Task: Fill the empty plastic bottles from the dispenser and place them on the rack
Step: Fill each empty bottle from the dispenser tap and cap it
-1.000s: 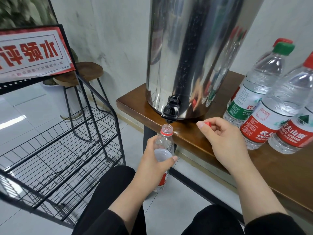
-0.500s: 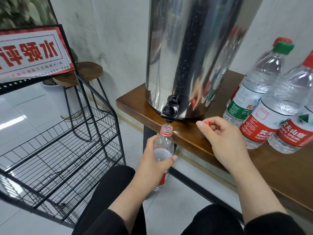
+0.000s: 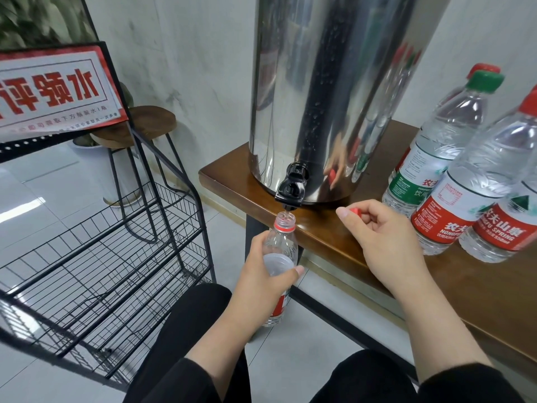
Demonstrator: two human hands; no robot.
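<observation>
Pale marbled wall and grey floor tiles framed the head view, with a brown wooden table running to the lower right. At centre, the left hand curled round a clear plastic bottle with a red label, held upright, its open mouth directly under the black tap of the tall steel dispenser. Just right, the right hand pinched the small red cap, nearer the tap. The black wire rack stood at the lower left.
</observation>
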